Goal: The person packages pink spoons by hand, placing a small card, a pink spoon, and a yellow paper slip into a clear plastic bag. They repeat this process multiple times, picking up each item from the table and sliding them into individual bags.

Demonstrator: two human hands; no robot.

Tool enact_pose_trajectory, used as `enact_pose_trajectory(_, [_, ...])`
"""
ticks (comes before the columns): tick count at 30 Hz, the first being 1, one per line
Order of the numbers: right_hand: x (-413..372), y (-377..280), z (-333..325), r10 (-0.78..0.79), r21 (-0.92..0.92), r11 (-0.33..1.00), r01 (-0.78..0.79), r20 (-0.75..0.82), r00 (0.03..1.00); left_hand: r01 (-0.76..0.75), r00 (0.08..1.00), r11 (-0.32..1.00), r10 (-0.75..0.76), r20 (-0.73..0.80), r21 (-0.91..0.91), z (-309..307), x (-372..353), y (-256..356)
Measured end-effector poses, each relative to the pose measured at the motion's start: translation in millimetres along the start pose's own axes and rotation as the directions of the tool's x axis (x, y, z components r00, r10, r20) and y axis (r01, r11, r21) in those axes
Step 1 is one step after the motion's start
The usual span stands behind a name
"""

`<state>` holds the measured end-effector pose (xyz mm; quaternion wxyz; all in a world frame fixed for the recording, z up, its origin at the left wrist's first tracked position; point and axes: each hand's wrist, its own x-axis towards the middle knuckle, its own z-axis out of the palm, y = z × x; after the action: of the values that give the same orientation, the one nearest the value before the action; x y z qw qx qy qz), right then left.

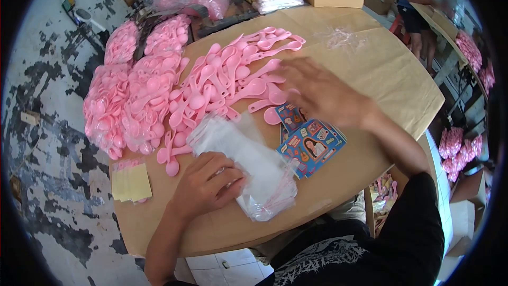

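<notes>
Head view: we see the left hand point(203, 182) by the near edge of the surface point(381, 69), its grip curled together on the stack of clear bags point(254, 164). The blurred right hand point(323, 92), grip apart, hovers mid-surface over loose pink spoons point(222, 79), just beyond the sticker cards point(312, 145).

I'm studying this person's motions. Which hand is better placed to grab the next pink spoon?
Right, probably. The right hand hovers open, motion-blurred, at the loose pink spoons, beside the sticker cards. The left hand rests on the stack of clear bags, nearer the table edge.
</notes>
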<state>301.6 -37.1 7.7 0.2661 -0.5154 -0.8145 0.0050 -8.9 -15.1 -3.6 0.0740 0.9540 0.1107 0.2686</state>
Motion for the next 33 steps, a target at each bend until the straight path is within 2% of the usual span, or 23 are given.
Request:
enact_pose_trajectory(2, [-21.9,37.2,-6.6,0.057,-0.146,0.988,-0.055,0.014,0.998,0.006,1.0,1.0,-0.006,0.005,0.014,-2.6,0.2,2.2])
enact_pose_trajectory(5, [-53.2,70.0,-5.6,0.376,-0.363,0.876,-0.317,0.105,0.921,-0.019,1.0,1.0,0.019,0.021,0.018,-3.5,-0.4,-0.9])
enact_pose_trajectory(8, [-57.3,119.1,-14.3,0.402,-0.414,0.822,-0.392,-0.067,0.913,0.002,1.0,1.0,-0.002,0.024,0.006,-1.2,-1.3,-3.3])
enact_pose_trajectory(11, [-50.4,173.8,-23.4,0.569,-0.445,0.679,-0.584,-0.184,0.802,0.003,0.999,1.0,-0.003,0.035,0.005,-1.6,-0.6,-0.2])
enact_pose_trajectory(14, [-49.1,193.1,-32.7,0.685,-0.409,0.572,-0.711,-0.239,0.688,0.004,1.0,1.0,-0.005,0.024,0.022,-1.9,1.3,0.5])
enact_pose_trajectory(17, [-73.0,176.5,-48.2,0.765,-0.332,0.548,-0.768,-0.172,0.621,0.005,1.0,1.0,-0.006,0.023,0.025,-0.1,-0.7,1.6])
enact_pose_trajectory(20, [-90.7,169.3,-52.7,0.872,-0.419,0.445,-0.791,0.003,0.489,0.009,1.0,1.0,-0.009,0.015,0.026,-0.6,-0.4,2.6])
enact_pose_trajectory(23, [-73.1,173.2,-47.5,0.86,-0.407,0.475,-0.78,0.025,0.51,0.019,1.0,1.0,-0.019,0.009,0.022,-0.9,0.4,3.4])
enact_pose_trajectory(26, [-50.7,208.6,-30.8,0.803,-0.361,0.542,-0.759,-0.045,0.595,0.026,1.0,0.999,-0.026,0.012,0.022,-0.1,0.0,4.9])
enact_pose_trajectory(29, [-28.6,214.5,-14.9,0.733,-0.322,0.539,-0.778,-0.276,0.622,0.025,1.0,0.999,-0.025,0.008,0.02,0.6,-0.1,7.3])
enact_pose_trajectory(32, [-19.9,200.0,-3.4,0.539,-0.326,0.704,-0.631,-0.335,0.773,0.016,1.0,0.999,-0.017,0.009,0.032,-0.9,-1.9,3.9])
enact_pose_trajectory(33, [-17.4,192.3,-2.7,0.524,-0.37,0.711,-0.597,-0.287,0.802,0.013,1.0,1.0,-0.013,0.01,0.027,0.7,-2.0,3.7])
